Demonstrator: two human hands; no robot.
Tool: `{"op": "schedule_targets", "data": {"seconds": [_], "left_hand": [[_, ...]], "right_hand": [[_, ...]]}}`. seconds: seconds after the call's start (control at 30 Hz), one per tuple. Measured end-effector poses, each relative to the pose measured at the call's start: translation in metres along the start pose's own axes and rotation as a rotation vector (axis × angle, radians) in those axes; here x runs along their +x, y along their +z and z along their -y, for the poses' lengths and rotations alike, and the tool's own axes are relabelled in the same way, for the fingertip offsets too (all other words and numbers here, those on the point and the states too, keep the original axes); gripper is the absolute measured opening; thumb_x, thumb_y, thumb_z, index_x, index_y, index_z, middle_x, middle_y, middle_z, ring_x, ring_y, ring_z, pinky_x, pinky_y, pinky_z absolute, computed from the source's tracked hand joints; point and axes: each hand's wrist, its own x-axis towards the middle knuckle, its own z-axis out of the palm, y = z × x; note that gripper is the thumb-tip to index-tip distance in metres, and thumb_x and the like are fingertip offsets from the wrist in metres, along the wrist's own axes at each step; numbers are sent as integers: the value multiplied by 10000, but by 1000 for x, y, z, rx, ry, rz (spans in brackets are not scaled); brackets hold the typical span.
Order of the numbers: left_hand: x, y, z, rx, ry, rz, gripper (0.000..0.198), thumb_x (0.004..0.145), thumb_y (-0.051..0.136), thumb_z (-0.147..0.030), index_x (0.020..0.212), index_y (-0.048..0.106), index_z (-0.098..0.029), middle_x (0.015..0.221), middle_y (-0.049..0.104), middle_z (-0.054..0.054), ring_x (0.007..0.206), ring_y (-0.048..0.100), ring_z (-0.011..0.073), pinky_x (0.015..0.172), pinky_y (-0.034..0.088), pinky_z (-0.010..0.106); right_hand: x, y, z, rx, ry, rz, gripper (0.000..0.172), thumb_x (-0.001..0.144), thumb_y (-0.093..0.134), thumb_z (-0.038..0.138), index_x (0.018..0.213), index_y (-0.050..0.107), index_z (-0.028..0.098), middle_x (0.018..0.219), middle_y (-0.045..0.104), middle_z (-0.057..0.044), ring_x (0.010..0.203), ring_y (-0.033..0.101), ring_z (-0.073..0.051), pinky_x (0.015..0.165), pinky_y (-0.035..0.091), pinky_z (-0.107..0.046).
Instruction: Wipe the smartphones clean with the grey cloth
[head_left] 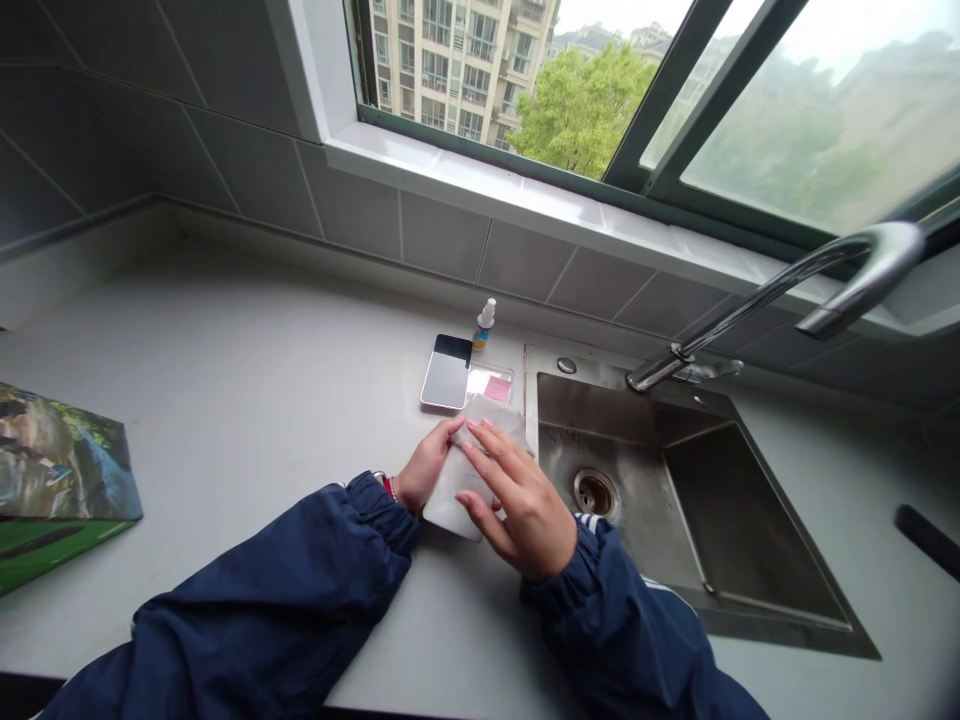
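Two bare hands meet over a pale countertop (262, 390), just left of a steel sink (637, 540), around a flat white slab (450, 500) with rounded corners. The left hand (424, 468) grasps the slab by its left side, thumb toward the far end; the right hand (531, 510) comes across from the right, fingers outstretched over a thin grey cloth (491, 408) at the slab's far part, though whether it pinches the fabric cannot be told. The slab looks stiff, fairly light and smooth enough to slip, and would likely suffer from a drop; its long edges seem the surest hold, with fingers beneath for support. The cloth appears soft and limp, easily taken by a corner. Beyond the hands, a phone-like device (448, 374) lies on the counter, a shallow clear case (508, 376) just right of it with a pink piece (496, 389) inside. Farther back stands a small spray bottle (484, 326), its contents not discernible. At right, the sink's basin shows a round drain (596, 493); at left, a picture-printed box (67, 460) keeps its inside hidden.
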Motion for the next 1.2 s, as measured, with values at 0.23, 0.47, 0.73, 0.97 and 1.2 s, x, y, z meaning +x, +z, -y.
{"op": "schedule_targets", "data": {"seconds": [0.23,0.47,0.73,0.97,1.2], "left_hand": [[2,7,-2,-17,-44,-72,639,987,328,-555,1365,558,-94,1076,728,169,999,705,285,944,500,390],[-1,0,1,-23,-91,-72,792,921,362,-685,1366,560,-61,1081,724,205,991,706,330,943,511,437],[0,3,6,58,3,-35,659,994,331,-557,1468,459,-117,1216,698,148,1114,671,267,1062,433,379],[1,10,6,68,-23,-93,709,994,250,-598,1478,443,-117,1299,656,140,1267,573,282,1158,326,408],[1,9,7,95,25,-89,723,993,245,-602,1460,466,-95,1321,641,144,1304,542,269,1163,325,374]], "right_hand": [[-32,18,-36,-156,18,128,587,1009,447,363,1524,340,101,1567,348,-184,1499,225,-301,1182,279,-563],[-34,14,-27,26,-149,95,554,978,512,319,1491,404,139,1496,479,-154,1443,371,-279,1187,320,-515],[-34,19,-33,-145,-12,36,613,997,472,377,1529,333,107,1578,333,-178,1498,211,-340,1172,311,-578],[-36,28,-34,-200,99,56,680,1015,398,459,1539,277,43,1600,263,-196,1516,133,-327,1175,302,-555],[-36,30,-33,-190,117,43,679,1009,429,439,1559,248,85,1602,267,-179,1511,173,-313,1177,309,-547]]}}
